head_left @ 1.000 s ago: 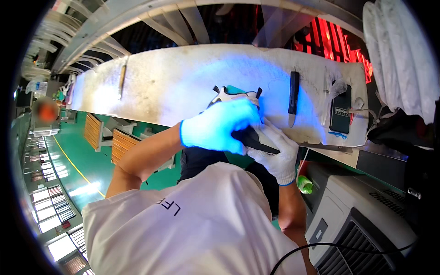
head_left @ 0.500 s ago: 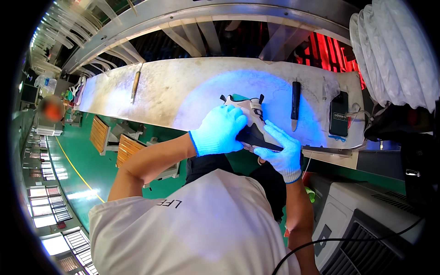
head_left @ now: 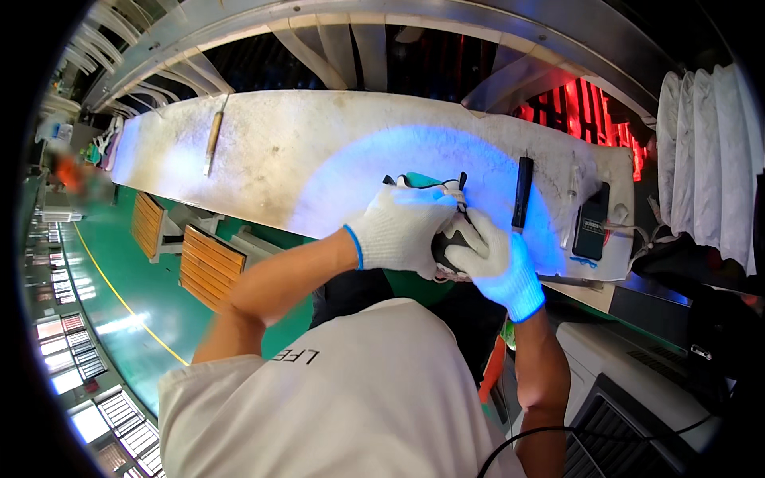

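A shoe (head_left: pixel 453 191) with a pale upper, dark panels and a teal lining sits at the near edge of the worktable (head_left: pixel 263 151), under a round patch of blue light. My left hand (head_left: pixel 405 229), in a white knit glove with a blue cuff, wraps over the shoe's left side. From the right, my gloved right hand (head_left: pixel 500 259) grips it too, thumb and fingers bent onto its dark part. Both hands cover most of the shoe. To the right of it lies a black-handled knife (head_left: pixel 522 193), touched by neither hand.
A dark phone (head_left: pixel 590 221) lies at the table's right end. Far left on the table rests a wooden-handled tool (head_left: pixel 213 143). Red-lit bars (head_left: pixel 578 111) glow behind the table, near a white pleated duct (head_left: pixel 705 159). Slatted wooden seats (head_left: pixel 209 265) stand at left.
My right hand has closed in: its fingers were stretched along the shoe and are now bent over it. My left hand has slid slightly right across the shoe. The view has shifted a little.
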`<state>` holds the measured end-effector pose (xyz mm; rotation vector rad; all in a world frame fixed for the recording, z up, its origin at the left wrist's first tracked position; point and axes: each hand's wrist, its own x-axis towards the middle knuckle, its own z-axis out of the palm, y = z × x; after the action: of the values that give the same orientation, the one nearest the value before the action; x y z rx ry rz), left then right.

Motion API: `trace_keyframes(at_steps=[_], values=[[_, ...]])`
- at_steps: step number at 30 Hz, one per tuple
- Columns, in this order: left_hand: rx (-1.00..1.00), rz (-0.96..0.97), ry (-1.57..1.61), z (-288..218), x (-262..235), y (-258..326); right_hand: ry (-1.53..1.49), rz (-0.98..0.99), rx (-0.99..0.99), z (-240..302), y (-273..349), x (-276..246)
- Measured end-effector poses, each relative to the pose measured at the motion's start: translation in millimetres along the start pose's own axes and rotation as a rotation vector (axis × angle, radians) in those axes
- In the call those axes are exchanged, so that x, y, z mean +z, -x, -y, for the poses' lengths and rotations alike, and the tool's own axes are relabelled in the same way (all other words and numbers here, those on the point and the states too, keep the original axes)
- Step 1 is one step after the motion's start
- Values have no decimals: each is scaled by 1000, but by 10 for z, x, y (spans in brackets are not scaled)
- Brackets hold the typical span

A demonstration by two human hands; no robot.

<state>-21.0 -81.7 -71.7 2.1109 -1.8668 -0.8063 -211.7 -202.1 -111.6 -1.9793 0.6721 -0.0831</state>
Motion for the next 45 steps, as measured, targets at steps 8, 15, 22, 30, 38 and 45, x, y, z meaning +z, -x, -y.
trace_keyframes(at_steps=[8, 15, 22, 30, 38, 45], values=[[-45, -116, 1224, 1189, 168, 224, 258, -753, -190, -178, 301, 468], [271, -512, 32, 1276, 250, 458, -234, -510, -120, -409, -266, 338], [189, -186, 5, 248, -817, 575, -1239, -436, 38, -575, -595, 677], [53, -167, -66, -228, -835, 418, -849, -517, -538, -21, -101, 364], [111, -176, -95, -331, -882, 395, -789, -506, -605, 147, 46, 334], [170, -66, -106, -340, -940, 205, -360, -132, -410, 472, 92, -478]])
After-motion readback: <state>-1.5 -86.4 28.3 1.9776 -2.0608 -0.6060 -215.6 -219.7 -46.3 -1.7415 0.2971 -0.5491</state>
